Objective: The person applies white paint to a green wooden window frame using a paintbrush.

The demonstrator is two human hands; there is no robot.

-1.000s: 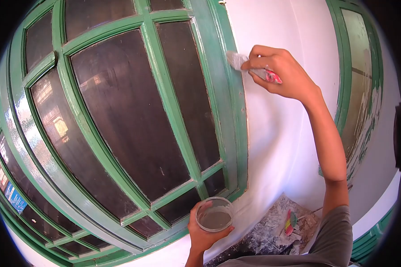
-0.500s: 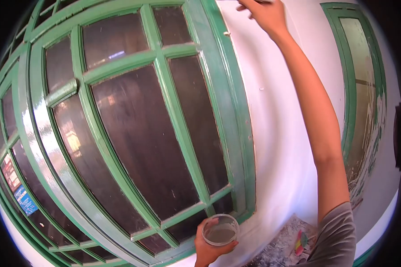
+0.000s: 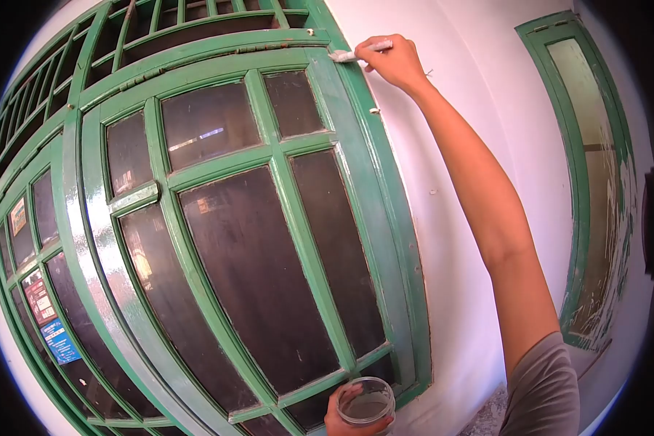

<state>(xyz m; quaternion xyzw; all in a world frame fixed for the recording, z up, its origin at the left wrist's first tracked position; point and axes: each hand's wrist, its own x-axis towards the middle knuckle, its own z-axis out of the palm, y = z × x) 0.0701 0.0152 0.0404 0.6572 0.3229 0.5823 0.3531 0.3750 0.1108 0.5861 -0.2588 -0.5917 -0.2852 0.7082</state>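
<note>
In my raised right hand point(image 3: 396, 62) is a paintbrush point(image 3: 367, 51) with a pale handle, gripped between thumb and fingers. Its tip meets the green frame near the window's upper right corner. Down at the bottom of the view, my left hand point(image 3: 341, 414) is wrapped around a clear plastic tub point(image 3: 367, 401) with greyish liquid inside. The green window point(image 3: 334, 207) has dark glass panes. Its right-hand upright looks duller and more bluish than the other bars.
White wall point(image 3: 450, 240) borders the window on the right, with small hooks sticking out. Farther right stands a narrow green-framed window point(image 3: 578, 167) with flaking or smeared paint. Stickers point(image 3: 58, 338) are on the left panes. Part of a stained floor point(image 3: 487, 414) shows below.
The view has tilted upward, bringing the upper grille and the whole brush into sight. My right hand has come left onto the frame's top corner. The tub stays in my left hand.
</note>
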